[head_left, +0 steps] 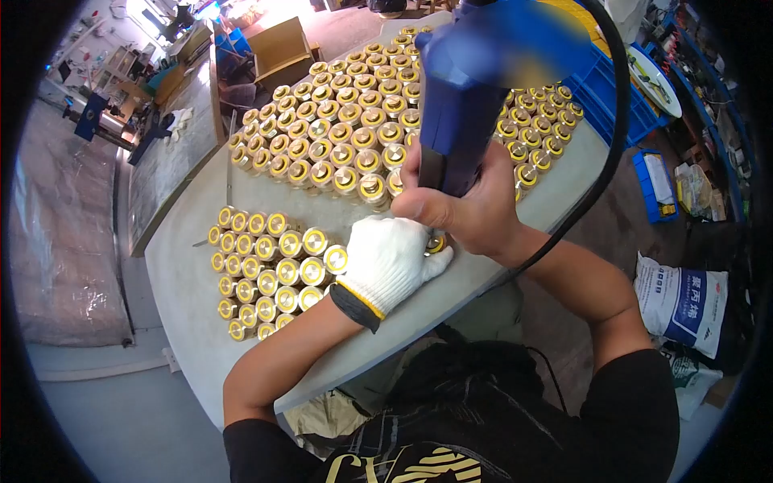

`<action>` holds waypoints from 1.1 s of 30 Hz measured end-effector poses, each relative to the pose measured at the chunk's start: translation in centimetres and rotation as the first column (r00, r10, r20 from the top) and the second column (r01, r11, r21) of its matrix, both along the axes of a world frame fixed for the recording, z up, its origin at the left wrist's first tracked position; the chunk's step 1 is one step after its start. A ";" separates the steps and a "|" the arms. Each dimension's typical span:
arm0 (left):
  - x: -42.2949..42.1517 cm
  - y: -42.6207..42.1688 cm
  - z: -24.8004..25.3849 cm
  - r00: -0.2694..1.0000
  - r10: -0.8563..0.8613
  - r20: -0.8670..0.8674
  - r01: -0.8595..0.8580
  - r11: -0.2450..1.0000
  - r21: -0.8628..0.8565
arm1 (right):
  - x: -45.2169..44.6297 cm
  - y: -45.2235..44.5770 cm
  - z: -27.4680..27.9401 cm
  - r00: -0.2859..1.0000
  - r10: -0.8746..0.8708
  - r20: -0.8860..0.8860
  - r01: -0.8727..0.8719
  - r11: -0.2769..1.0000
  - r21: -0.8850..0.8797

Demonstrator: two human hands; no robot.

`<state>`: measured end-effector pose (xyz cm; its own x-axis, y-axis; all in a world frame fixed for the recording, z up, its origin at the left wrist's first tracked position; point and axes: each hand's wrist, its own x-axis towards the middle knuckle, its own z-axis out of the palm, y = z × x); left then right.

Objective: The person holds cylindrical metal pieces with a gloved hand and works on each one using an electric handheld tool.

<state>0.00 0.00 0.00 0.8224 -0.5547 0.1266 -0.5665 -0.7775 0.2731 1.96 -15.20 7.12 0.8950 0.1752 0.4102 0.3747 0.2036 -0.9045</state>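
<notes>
My bare right hand [483, 205] is wrapped round the handle of a blue power tool [459, 121], held upright above the table, its head blurred and a black cable curving down from it. My left hand [389, 256], in a white knit glove, rests low at the table's near side. Its thumb points right, beside a brass part with a yellow ring [436, 241]; the other fingertips are hidden, so any grip is unclear. Rows of similar brass parts [342, 133] stand behind the hands, and a smaller group [266, 270] stands to the left.
The grey table [189, 282] has a curved edge. Behind it are a cardboard box [280, 50] and, at the right, a blue crate [616, 101]. A workbench [181, 153] stands left. White printed sacks [680, 302] and a small blue bin [656, 185] lie on the right floor.
</notes>
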 end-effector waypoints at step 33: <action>0.4 1.1 -2.7 0.971 -0.172 -0.163 0.024 0.755 -0.655 | -2.6 2.3 -1.0 0.975 -0.110 0.192 0.117 0.993 -0.024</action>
